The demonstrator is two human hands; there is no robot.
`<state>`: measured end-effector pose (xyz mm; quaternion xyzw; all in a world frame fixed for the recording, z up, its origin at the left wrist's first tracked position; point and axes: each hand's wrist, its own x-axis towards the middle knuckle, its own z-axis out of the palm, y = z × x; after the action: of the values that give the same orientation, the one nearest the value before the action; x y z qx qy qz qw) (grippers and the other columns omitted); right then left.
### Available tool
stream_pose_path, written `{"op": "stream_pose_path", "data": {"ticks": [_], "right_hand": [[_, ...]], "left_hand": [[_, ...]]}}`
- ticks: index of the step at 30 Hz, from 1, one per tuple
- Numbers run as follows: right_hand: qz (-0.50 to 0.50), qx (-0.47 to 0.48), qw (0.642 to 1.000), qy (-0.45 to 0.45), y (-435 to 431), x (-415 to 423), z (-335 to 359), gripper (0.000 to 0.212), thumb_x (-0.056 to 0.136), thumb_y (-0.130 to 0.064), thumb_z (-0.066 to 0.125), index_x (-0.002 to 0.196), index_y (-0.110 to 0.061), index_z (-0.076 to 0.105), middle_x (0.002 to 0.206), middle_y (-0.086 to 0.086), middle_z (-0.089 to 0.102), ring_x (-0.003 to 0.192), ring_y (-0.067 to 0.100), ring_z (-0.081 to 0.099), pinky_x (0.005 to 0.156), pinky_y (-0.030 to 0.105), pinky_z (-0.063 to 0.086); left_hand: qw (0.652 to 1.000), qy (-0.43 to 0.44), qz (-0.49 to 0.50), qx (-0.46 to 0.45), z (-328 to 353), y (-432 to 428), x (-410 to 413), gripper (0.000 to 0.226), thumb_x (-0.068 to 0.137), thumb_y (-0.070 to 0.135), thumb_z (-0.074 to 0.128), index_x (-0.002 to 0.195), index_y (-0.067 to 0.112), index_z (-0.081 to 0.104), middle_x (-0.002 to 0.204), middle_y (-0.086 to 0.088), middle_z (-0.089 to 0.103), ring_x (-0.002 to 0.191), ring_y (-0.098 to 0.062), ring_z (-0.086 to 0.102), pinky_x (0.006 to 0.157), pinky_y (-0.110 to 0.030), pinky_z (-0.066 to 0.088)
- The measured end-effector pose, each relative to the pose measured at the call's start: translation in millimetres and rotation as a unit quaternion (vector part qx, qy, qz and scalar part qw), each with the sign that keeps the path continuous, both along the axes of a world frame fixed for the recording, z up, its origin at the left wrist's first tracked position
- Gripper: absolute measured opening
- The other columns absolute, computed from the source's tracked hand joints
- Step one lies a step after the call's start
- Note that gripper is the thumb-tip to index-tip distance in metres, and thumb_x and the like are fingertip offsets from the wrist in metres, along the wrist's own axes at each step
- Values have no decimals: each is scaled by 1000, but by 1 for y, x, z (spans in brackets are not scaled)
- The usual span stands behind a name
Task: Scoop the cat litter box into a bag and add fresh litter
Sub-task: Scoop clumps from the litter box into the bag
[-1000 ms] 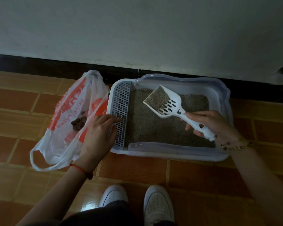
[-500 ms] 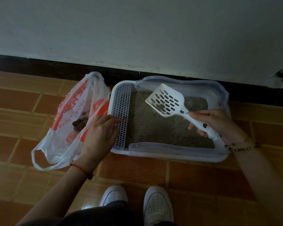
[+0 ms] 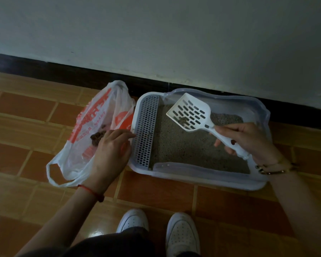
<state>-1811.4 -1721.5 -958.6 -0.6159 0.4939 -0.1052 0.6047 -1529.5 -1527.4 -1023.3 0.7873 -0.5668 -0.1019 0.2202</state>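
The right hand (image 3: 248,143) was clamped around the handle of the white scoop (image 3: 190,115), holding its slotted head tilted above the far left part of the litter box (image 3: 256,182). A small dark clump (image 3: 183,120) sat near the lower edge of the scoop head, with bare slots all round it. The left hand (image 3: 111,147) lay over the near side of the plastic bag (image 3: 93,115), its fingers almost straight and their tips touching the box's left rim beside the perforated strip (image 3: 146,132); it gripped nothing that could be seen. The bag slumped on the tiled floor (image 3: 26,127) just left of the box, with some dark waste (image 3: 97,137) already in it.

The step in hand looked like carrying the clump across to the bag. The clump was small and lay close to the slots, so a jolt or a steeper tilt could drop it back into the grey litter (image 3: 183,145) or onto the strip. The bag's mouth looked limp and partly covered by the left hand, so a tip-out could miss and land on the floor. Fresh litter had not yet been added, by the look of it.
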Motion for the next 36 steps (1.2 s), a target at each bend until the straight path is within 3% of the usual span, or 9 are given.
{"op": "stream_pose_path", "data": {"ticks": [4,8,17,20,22,24,28,32,36], "right_hand": [[29,3,999,-16,1,21,2,22,91,-21,59,99,-6,73,78,18,71,46,19,50,38,20,40],[69,-12,997,-12,4,53,4,17,91,-23,60,96,-14,74,75,11,73,44,14,53,36,18,40],[172,-65,983,-14,19,144,-13,21,92,-22,61,101,-8,73,76,16,71,51,23,54,41,22,44],[210,-143,967,11,26,171,-19,20,91,-27,61,96,-12,73,71,5,71,48,13,58,44,18,45],[241,-207,947,39,31,186,-22,19,91,-32,60,94,-16,71,70,-3,70,48,-2,58,43,9,42],[268,-276,921,58,37,199,-23,21,91,-38,59,95,-21,71,71,-7,69,53,-6,60,43,9,43],[323,-448,831,72,48,214,-26,28,93,-40,56,111,-23,69,81,-5,70,63,0,56,50,11,38],[362,-565,736,92,53,217,-34,28,95,-39,53,111,-21,67,84,0,68,71,12,62,57,23,48],[371,-611,692,104,55,214,-37,24,89,-34,65,105,-17,71,81,3,70,68,17,65,55,25,44]], "left_hand": [[1000,3,20,9,1,12,13,30,94,30,47,115,19,66,116,-1,65,113,-20,55,92,-40,50],[998,-11,61,7,2,26,25,27,91,12,57,115,19,67,119,-1,65,114,-19,54,90,-38,50],[986,-3,165,-8,6,69,51,25,89,5,60,111,15,69,114,-3,66,106,-23,56,84,-39,50],[984,-5,177,-3,6,78,52,25,89,5,59,110,15,69,113,-2,67,104,-21,55,84,-37,49],[983,-6,185,-1,6,83,51,25,90,6,59,111,15,70,113,-2,67,105,-20,55,85,-36,49],[981,-1,193,0,6,88,50,25,91,8,58,112,16,70,115,-1,66,107,-18,54,87,-33,47],[980,5,196,11,2,93,47,25,93,11,58,114,21,68,117,3,65,110,-13,53,91,-31,47],[980,11,197,18,0,94,47,26,93,14,57,115,23,67,119,4,64,111,-13,52,92,-38,49],[981,10,191,21,0,93,47,26,94,14,56,116,23,66,120,4,64,112,-13,52,92,-39,49]]}}
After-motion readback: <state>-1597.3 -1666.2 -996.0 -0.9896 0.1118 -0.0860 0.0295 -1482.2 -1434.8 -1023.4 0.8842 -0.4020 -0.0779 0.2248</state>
